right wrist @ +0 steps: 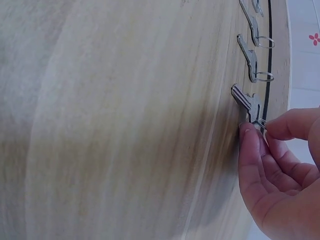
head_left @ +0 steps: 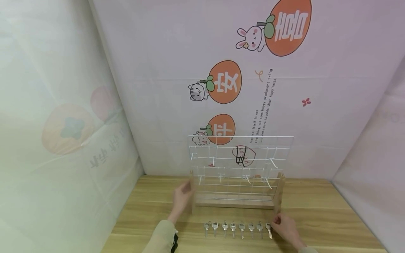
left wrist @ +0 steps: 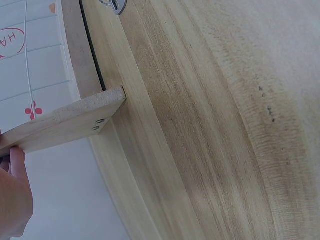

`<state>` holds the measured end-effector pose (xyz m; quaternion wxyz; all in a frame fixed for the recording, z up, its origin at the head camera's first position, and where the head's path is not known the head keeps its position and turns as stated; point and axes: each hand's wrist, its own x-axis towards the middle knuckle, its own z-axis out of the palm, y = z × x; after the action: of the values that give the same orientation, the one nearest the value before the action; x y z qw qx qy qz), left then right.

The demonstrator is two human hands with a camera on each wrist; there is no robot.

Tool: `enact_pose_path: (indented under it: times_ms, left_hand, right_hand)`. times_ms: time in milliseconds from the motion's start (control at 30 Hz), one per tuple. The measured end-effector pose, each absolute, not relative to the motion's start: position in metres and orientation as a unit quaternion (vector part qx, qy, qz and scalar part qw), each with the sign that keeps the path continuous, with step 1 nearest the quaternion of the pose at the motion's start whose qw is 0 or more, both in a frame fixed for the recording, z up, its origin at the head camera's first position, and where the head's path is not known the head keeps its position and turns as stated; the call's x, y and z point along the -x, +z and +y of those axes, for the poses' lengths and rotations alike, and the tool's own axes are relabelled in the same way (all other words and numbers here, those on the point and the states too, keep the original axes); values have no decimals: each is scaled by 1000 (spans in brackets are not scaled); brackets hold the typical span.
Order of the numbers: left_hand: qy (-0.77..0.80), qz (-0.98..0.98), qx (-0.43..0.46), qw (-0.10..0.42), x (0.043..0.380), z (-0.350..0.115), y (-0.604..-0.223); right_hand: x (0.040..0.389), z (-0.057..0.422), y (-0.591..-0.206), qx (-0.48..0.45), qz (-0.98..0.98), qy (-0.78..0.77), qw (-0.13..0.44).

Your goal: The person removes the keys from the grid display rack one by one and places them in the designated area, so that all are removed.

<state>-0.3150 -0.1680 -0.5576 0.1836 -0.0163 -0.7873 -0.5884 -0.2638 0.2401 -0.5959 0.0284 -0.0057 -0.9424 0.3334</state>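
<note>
A white wire grid rack (head_left: 237,168) stands upright in a wooden frame, with several white hooks on it. My left hand (head_left: 182,196) holds the frame's left side board (left wrist: 65,125); in the left wrist view, part of the hand (left wrist: 15,200) is cut off by the image edge. At the right end of a row of silver keys, my right hand (head_left: 284,226) pinches a key (head_left: 269,230) by its ring. In the right wrist view, thumb and fingers of that hand (right wrist: 280,175) meet at the ring, and the key (right wrist: 250,105) tilts against its neighbours' line.
Several other keys with rings, among them a key (head_left: 242,228), lie side by side on the wood-grain table (head_left: 316,203) before the rack. The frame's right side board (head_left: 279,191) rises behind my right hand. Printed white sheets (head_left: 164,105) enclose the back and sides.
</note>
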Motion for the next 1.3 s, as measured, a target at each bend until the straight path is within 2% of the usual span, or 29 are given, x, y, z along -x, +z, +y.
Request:
enact_pose_path:
  times_ms: [733, 933, 1200, 1300]
  left_hand:
    - [-587, -788, 14, 184, 313, -166, -556]
    - [-588, -791, 6, 166, 314, -172, -554]
    - [-587, -802, 20, 105, 311, -190, -547]
    - [-589, -801, 25, 103, 310, -200, -547]
  right_hand:
    - [258, 237, -592, -18, -946, 320, 38]
    - [259, 238, -590, -17, -940, 338, 31]
    - [267, 253, -581, -36, -936, 347, 33]
    - [270, 263, -571, -37, -941, 335, 34]
